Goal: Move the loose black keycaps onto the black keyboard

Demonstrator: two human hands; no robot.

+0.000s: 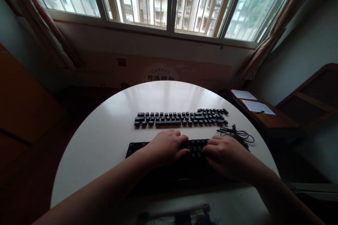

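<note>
A black keyboard [196, 172] lies on the white round table, with a row of keycaps fitted along its far side. My left hand [169, 147] rests on the far part of the keyboard, fingers curled and bent down against it, thumb pointing right. Curled together, the fingers of my right hand [224, 153] press at the keys a little to the right; what lies under the fingertips is hidden. Beyond the keyboard, loose black keycaps [169, 122] are laid out in rows. A coiled black cable [236, 133] lies behind my right hand.
Dim objects, one of them stick-like [182, 210], lie at the near part of the table [87, 154]. On the right, a brown wooden surface [280, 121] carries papers [257, 107] and a pen [260, 112]. Barred windows [170, 3] and curtains [44, 21] are ahead.
</note>
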